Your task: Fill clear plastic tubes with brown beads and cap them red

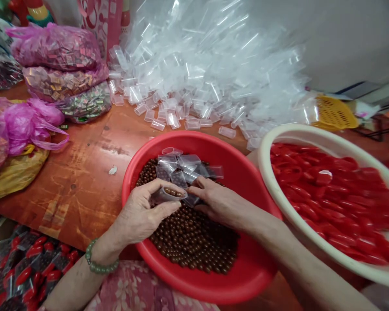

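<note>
My left hand [142, 211] grips a small clear plastic container [160, 195] between thumb and fingers. Its oval mouth faces me, and several brown balls show inside. Close to that mouth, my right hand [215, 198] has its fingers curled together; what they hold, if anything, is hidden. Both hands are over a red basin [256, 276] with a mass of shiny brown balls [194, 242] in it. On top of the balls, at the far side, lie several clear containers [188, 164] with no balls visible in them.
A big heap of clear containers [194, 86] covers the table's back. At right stands a white basin [266, 151] of red plastic caps [337, 198]. Pink bags [58, 47] are stacked at left. Filled, red-capped containers [29, 272] lie lower left. A yellow basket [335, 112] sits back right.
</note>
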A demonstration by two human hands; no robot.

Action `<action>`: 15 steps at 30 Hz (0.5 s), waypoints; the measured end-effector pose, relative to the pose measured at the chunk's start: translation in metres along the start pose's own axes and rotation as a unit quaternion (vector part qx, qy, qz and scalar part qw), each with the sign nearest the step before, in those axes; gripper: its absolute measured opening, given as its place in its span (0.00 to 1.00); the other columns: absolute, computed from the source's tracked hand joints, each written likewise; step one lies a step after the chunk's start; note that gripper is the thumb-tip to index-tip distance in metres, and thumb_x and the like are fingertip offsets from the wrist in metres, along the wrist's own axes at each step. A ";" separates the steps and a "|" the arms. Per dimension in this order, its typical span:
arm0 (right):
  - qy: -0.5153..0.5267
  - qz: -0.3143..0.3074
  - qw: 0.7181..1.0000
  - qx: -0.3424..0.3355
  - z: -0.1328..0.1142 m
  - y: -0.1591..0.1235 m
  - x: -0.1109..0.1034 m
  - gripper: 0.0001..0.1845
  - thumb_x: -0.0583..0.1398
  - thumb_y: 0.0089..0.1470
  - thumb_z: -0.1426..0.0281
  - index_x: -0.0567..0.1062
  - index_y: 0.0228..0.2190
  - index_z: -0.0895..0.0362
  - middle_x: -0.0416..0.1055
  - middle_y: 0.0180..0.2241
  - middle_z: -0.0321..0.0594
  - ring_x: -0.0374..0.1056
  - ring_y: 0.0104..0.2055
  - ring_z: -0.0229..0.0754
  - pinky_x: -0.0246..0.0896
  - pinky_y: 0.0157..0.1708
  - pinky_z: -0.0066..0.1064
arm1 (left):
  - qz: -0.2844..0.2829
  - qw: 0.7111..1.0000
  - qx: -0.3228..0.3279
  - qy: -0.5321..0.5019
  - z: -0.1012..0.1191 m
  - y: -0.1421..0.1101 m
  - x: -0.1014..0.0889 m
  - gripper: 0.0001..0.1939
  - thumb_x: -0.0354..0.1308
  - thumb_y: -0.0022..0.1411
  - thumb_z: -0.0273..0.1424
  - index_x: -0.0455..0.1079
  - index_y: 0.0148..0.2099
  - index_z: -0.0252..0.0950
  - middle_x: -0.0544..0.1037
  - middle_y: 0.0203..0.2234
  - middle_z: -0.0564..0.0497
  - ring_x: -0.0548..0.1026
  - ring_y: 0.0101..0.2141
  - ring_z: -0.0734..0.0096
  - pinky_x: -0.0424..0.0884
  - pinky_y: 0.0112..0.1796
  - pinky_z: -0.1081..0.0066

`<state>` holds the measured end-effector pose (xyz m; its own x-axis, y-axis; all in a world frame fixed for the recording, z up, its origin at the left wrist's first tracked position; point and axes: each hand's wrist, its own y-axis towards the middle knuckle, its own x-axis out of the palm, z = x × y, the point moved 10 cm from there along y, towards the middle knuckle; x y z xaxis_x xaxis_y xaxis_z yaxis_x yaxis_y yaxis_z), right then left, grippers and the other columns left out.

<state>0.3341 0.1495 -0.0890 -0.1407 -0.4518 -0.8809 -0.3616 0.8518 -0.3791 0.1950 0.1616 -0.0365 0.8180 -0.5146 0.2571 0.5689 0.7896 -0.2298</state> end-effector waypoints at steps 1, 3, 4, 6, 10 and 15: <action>-0.009 -0.001 1.000 0.006 -0.002 0.002 0.001 0.13 0.57 0.52 0.78 0.75 0.40 0.58 0.65 0.39 0.47 0.66 0.38 0.47 0.61 0.35 0.35 | 0.001 1.000 0.005 0.010 0.001 0.000 -0.001 0.10 0.60 0.57 0.28 0.72 0.42 0.34 0.77 0.37 0.50 0.74 0.39 0.70 0.67 0.44 0.70; -0.012 -0.001 1.000 0.018 -0.009 0.004 -0.001 0.13 0.55 0.53 0.79 0.75 0.39 0.59 0.65 0.37 0.47 0.66 0.36 0.45 0.60 0.33 0.34 | 0.003 0.999 0.005 0.034 0.002 -0.001 -0.002 0.11 0.60 0.57 0.29 0.72 0.43 0.34 0.77 0.38 0.49 0.74 0.39 0.70 0.68 0.43 0.70; -0.008 0.000 1.000 0.025 -0.013 0.002 -0.005 0.13 0.55 0.54 0.79 0.75 0.40 0.60 0.66 0.37 0.47 0.66 0.35 0.45 0.60 0.33 0.34 | 0.008 0.999 0.001 0.050 0.002 -0.002 -0.003 0.11 0.60 0.57 0.30 0.72 0.44 0.35 0.77 0.39 0.49 0.74 0.39 0.70 0.68 0.43 0.71; -0.001 0.005 0.999 0.035 -0.020 -0.005 -0.016 0.13 0.56 0.54 0.78 0.75 0.41 0.58 0.67 0.38 0.45 0.67 0.35 0.42 0.61 0.34 0.32 | 0.023 0.996 -0.015 0.080 0.002 -0.005 -0.007 0.10 0.60 0.59 0.32 0.71 0.43 0.36 0.78 0.40 0.49 0.75 0.40 0.69 0.68 0.43 0.71; 0.048 0.101 0.992 0.054 -0.007 -0.041 -0.066 0.16 0.54 0.62 0.71 0.69 0.51 0.53 0.69 0.45 0.43 0.68 0.45 0.42 0.62 0.45 0.32 | 0.030 0.989 -0.039 0.139 0.000 -0.006 -0.013 0.10 0.59 0.61 0.37 0.71 0.42 0.37 0.78 0.37 0.50 0.75 0.39 0.69 0.68 0.42 0.72; 0.053 0.205 0.940 0.268 0.100 -0.122 -0.100 0.13 0.52 0.61 0.64 0.72 0.42 0.55 0.73 0.38 0.46 0.71 0.42 0.50 0.63 0.43 0.40 | 0.014 0.982 -0.049 0.181 -0.006 -0.005 -0.014 0.12 0.58 0.61 0.41 0.68 0.38 0.38 0.78 0.31 0.51 0.74 0.34 0.69 0.68 0.35 0.73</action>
<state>0.4845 0.1179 0.0172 -0.2677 -0.0554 -0.9619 0.2549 0.9587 -0.1261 0.1807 0.1628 -0.0448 0.7993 -0.5930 -0.0973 0.5375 0.7779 -0.3255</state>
